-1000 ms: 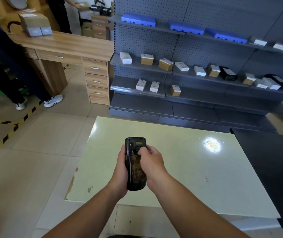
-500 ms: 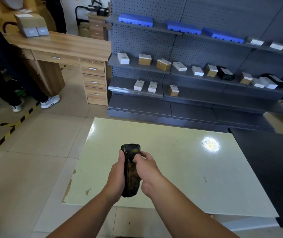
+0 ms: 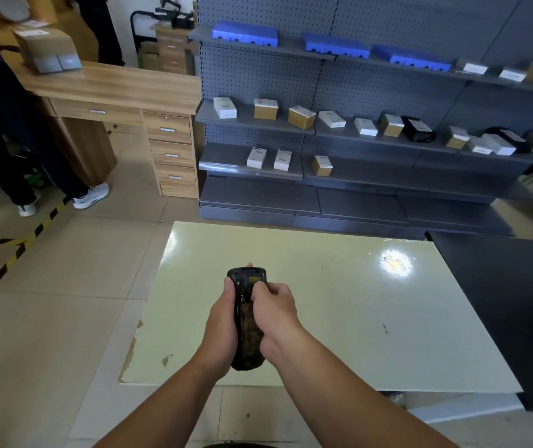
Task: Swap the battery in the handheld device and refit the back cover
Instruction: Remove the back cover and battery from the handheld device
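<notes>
The black, worn handheld device (image 3: 247,318) is held upright above the near edge of the pale green glossy worktop (image 3: 339,318), its back facing the camera (a small yellow label near the top is too blurred to read). The left hand (image 3: 221,331) wraps its left side, fingers closed around the body. The right hand (image 3: 274,315) grips the right side, thumb pressed on the upper back.

The black handheld device (image 3: 247,318) is held upright, back facing the camera, its worn brownish back cover (image 3: 248,331) in place, a yellow label near the top.
</notes>
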Available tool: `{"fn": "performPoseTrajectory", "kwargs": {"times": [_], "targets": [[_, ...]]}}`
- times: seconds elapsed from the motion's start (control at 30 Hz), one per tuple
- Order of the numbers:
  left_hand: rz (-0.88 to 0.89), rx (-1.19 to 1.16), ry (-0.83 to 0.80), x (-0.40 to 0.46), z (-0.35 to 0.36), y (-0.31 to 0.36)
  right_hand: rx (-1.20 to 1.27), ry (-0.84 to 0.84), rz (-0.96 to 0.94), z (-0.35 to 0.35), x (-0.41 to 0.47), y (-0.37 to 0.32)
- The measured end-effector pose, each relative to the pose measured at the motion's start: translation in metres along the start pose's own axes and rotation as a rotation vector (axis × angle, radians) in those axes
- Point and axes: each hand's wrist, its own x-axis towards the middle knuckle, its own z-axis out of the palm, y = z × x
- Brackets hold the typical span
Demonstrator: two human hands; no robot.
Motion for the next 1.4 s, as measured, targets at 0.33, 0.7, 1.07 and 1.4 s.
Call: {"fn": "performPoseTrajectory", "kwargs": {"times": [0.33,0.7,1.07,1.4], "targets": [[0.106,0.001,-0.017,-0.006,0.005,0.004,-0.004,0.036,-0.070,-0.009,-0.007,0.009],[-0.007,-0.011,-0.095,0.001,-0.007,0.003,-0.996,0.190,-0.962,-0.026,-0.004,0.046],[-0.084,-0.036,-0.056,0.010,-0.017,-0.008,-1.012,0.073,-0.921,-0.030,-0.008,0.042],[-0.121,-0.124,-0.024,0.008,-0.024,-0.007,-0.947,-0.239,-0.851,-0.057,-0.011,0.026]]}}
